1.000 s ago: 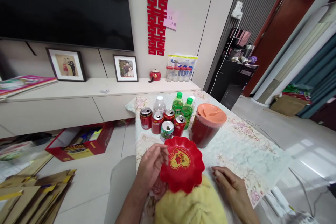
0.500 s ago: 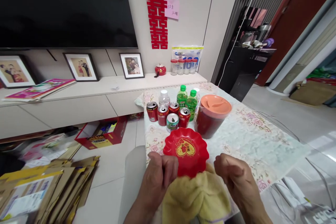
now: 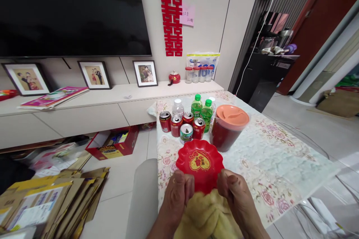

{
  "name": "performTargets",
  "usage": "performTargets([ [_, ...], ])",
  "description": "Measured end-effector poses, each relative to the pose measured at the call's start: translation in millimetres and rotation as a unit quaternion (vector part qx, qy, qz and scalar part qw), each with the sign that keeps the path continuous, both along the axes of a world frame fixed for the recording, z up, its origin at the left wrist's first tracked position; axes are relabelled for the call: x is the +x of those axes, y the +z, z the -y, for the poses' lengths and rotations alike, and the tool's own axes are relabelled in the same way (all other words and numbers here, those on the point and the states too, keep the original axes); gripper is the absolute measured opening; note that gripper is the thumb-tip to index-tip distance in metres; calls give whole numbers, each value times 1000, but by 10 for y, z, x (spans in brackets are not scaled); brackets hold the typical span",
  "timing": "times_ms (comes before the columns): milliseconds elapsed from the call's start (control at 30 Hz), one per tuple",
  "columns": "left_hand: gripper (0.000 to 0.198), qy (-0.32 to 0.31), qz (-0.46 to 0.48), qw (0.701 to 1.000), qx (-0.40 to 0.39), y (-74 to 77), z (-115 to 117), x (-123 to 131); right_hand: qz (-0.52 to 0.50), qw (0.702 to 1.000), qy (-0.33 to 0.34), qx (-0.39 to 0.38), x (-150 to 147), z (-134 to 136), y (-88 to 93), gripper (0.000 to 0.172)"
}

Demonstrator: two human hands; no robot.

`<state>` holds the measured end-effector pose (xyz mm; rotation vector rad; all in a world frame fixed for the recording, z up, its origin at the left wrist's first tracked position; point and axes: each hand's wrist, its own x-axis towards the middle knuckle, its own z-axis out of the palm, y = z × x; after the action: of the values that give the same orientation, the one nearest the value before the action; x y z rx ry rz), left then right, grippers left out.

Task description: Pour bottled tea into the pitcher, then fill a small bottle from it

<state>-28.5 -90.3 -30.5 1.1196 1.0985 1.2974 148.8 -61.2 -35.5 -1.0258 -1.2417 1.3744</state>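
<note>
Red scalloped dish (image 3: 199, 161) now lies flat by the worktop's (image 3: 280, 164) near edge, no longer tilted in the left hand (image 3: 179, 194). Left hand and right hand (image 3: 235, 198) touch its near rim, each grip clenched on the yellow cloth (image 3: 206, 218).

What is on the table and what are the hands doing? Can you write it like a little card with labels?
Left hand: grips near rim of red plate
Right hand: grips the same rim
Under hands: yellow cloth
Behind plate: drink cans, green bottles, jug with orange lid
Surface: flowery tablecloth
</note>
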Motion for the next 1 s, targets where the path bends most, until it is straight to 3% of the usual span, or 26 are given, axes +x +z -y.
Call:
performTargets([
  [467, 72, -25, -6, 999, -39, -6, 19, 68, -26, 998, 32, -48, -19, 3, -151, 73],
  [800, 73, -49, -80, 995, -39, -208, -118, 106, -9, 997, 44, -65, 137, -104, -460, 67],
  [900, 69, -104, -122, 987, 13, -203, -243, 48, 10, 997, -8, -78, 367, -217, -547, 66],
  [1000, 45, -91, -175, 980, 39, -113, -376, -39, 57, 985, -145, -79, 669, -465, -569, 65],
])
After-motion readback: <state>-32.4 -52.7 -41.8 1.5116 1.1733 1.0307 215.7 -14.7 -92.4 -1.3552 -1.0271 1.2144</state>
